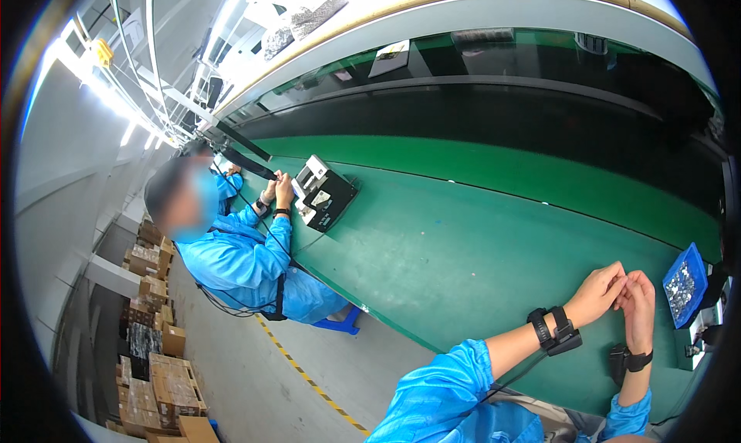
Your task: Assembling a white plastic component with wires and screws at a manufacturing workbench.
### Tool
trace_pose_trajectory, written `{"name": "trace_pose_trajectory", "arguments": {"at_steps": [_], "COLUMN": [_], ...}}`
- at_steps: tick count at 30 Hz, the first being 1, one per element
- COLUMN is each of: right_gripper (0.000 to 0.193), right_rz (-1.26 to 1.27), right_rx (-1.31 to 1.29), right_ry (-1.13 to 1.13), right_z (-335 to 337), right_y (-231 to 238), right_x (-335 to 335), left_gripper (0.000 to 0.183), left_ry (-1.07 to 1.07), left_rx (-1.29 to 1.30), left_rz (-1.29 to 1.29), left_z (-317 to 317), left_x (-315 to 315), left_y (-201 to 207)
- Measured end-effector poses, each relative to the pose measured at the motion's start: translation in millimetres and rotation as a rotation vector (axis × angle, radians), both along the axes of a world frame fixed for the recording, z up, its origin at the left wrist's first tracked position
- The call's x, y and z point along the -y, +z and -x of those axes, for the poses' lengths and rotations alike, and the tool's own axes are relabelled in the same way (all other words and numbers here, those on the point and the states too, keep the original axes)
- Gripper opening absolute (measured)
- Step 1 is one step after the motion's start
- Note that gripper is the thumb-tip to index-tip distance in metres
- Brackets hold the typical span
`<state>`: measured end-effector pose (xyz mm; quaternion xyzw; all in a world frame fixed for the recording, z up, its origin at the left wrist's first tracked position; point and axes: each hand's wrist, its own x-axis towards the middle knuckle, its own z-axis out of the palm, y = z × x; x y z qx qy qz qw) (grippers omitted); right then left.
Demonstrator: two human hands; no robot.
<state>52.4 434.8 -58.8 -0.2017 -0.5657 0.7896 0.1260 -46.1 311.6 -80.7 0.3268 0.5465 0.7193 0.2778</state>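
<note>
My left hand (593,296) and my right hand (640,310) meet above the green tabletop at the right, fingertips pinched together. Whatever sits between the fingers is hidden or too small to make out. Both wrists carry black straps with small dark devices. Just right of my right hand stands a blue bin (698,295) holding many small shiny metal pieces (681,290).
A black-and-white machine (328,200) stands farther left on the green bench (432,242), by a co-worker in a blue smock (231,250). A dark conveyor belt (463,113) runs along the far side. Cardboard boxes (174,381) line the floor at left.
</note>
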Motion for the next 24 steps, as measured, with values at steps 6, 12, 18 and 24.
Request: {"name": "trace_pose_trajectory", "arguments": {"at_steps": [6, 12, 18, 24], "right_gripper": [0.022, 0.076, 0.084, 0.084], "right_rz": [-0.225, -0.81, -0.977, -0.988], "right_rx": [-0.102, -0.541, -0.602, -0.542], "right_ry": [-0.183, -0.014, -0.126, -0.194], "right_z": [-9, 9, -14, -27], "right_y": [14, 159, 175, 183], "right_x": [-8, 21, 7, 10], "left_gripper": [0.017, 0.018, 0.019, 0.019], "left_ry": [0.088, 0.046, -0.014, -0.034], "left_rx": [-0.153, -0.116, -0.089, -0.098], "left_rz": [0.038, 0.102, 0.114, 0.14], "left_z": [-4, 5, 0, 4], "left_x": [-13, 5, -2, -3], "left_y": [-11, -8, -6, -1]}}
